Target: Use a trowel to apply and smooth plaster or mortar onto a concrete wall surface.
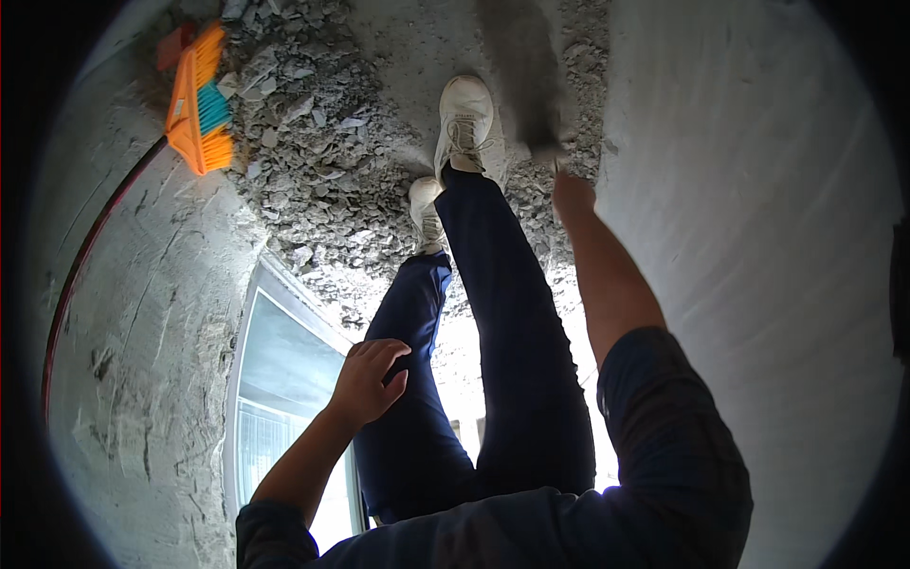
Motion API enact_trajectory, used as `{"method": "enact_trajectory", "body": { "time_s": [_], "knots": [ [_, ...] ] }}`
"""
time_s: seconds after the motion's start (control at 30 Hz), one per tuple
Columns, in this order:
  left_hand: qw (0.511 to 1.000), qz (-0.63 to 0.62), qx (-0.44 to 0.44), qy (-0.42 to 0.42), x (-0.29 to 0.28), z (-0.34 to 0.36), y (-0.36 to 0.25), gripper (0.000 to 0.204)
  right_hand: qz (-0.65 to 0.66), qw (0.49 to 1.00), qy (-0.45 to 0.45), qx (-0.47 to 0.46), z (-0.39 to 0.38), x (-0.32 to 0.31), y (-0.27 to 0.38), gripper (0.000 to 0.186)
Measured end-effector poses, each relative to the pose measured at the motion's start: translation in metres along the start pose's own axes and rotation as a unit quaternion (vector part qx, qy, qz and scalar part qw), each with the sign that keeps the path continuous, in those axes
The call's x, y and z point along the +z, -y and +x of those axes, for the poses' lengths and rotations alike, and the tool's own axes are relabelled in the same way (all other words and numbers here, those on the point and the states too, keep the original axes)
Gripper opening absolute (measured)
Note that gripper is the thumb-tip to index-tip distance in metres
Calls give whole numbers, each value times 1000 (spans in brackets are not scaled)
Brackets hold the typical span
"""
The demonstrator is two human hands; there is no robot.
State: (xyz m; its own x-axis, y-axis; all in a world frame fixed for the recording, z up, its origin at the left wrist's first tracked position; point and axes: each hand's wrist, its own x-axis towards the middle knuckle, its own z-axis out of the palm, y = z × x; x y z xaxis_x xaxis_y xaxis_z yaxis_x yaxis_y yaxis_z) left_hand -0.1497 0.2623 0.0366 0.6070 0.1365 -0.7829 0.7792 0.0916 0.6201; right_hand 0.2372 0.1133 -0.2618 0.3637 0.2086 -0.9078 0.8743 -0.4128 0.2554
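Note:
My right hand reaches down toward the floor beside the right-hand wall, fingers closed round a short thin handle. From that handle a long dark, brush-like tool stretches away over the floor; it is smeared by motion, so I cannot tell its exact kind. Bent and loosely spread, my left hand is at my left leg near the knee, with nothing in it. Grey rubble lies in a heap left of my shoes, and a thinner strip of rubble runs along the base of the right wall.
An orange and teal broom with a dark red pole leans against the rough left wall. Part of a reddish object shows behind its head. A framed window is at lower left. The smooth right wall stands close to my right arm.

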Motion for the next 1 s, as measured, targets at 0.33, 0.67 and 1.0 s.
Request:
{"method": "enact_trajectory", "body": {
  "time_s": [0.33, 0.67, 1.0],
  "knots": [
    [989, 39, 142, 27, 75, -49, 17, 31, 162, 981, -96, -42, -64, 14, -9, 39],
    [978, -4, 204, 31, 125, -64, 72, 19, -2, 977, -210, -33, 117, 10, 10, 28],
    [969, 67, 236, 19, 174, -92, 72, 19, 171, 980, 70, 69, -128, 329, -26, 39]
  ]
}}
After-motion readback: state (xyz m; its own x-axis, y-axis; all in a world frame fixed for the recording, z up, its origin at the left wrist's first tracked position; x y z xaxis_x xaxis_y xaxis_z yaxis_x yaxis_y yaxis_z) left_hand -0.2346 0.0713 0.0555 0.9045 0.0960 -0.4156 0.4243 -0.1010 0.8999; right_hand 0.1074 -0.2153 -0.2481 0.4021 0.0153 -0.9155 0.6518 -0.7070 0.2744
